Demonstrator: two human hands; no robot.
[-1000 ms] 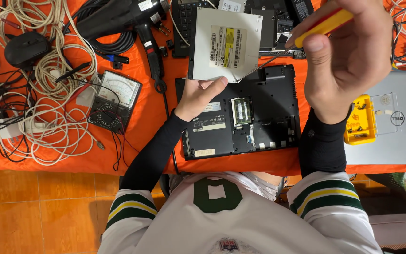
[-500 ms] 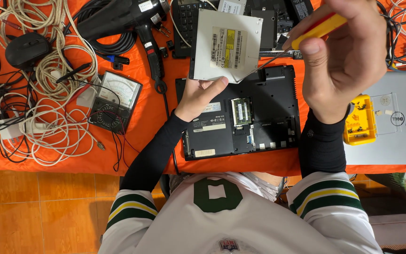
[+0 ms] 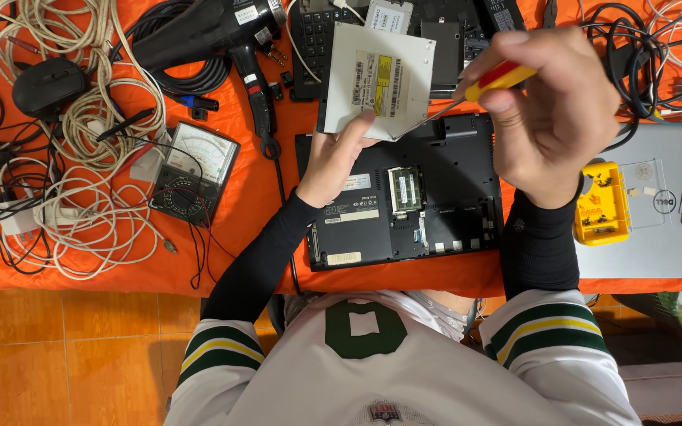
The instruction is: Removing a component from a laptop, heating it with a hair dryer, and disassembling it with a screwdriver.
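Observation:
My left hand (image 3: 335,158) holds a flat silver optical drive (image 3: 379,79) by its lower edge, raised above the table. My right hand (image 3: 550,110) grips a screwdriver with a red and yellow handle (image 3: 497,79); its thin shaft points left and its tip touches the drive's right corner. Under both hands lies a black laptop (image 3: 404,197), bottom side up, with an open bay showing a green memory module (image 3: 405,188).
An orange cloth (image 3: 246,213) covers the table. Left: tangled white cables (image 3: 80,158), a black mouse (image 3: 47,85), an analog multimeter (image 3: 195,172), a black heat gun (image 3: 215,31). Right: a yellow screw tray (image 3: 601,205) on a grey closed laptop (image 3: 657,237), black cables (image 3: 641,47).

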